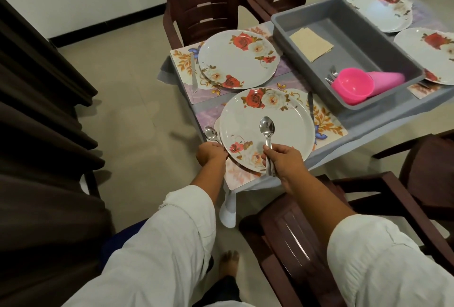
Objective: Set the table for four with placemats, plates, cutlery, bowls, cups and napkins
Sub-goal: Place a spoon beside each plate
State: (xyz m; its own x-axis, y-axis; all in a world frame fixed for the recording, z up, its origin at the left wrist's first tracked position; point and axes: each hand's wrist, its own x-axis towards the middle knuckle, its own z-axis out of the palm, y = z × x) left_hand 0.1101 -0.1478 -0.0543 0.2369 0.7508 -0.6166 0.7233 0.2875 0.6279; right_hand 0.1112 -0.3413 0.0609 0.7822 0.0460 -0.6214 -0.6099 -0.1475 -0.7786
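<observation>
No legible text, label, brand, number or sign anywhere

Shiny metal spoon; glossy floral plate; matt grey plastic tub; pink plastic bowl.

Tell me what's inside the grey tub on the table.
The grey tub holds folded beige napkins, some forks, and a pink bowl on its side beside a pink cup lying down. The bowl hides the fork handles; whether more cups are nested there cannot be told.
</observation>
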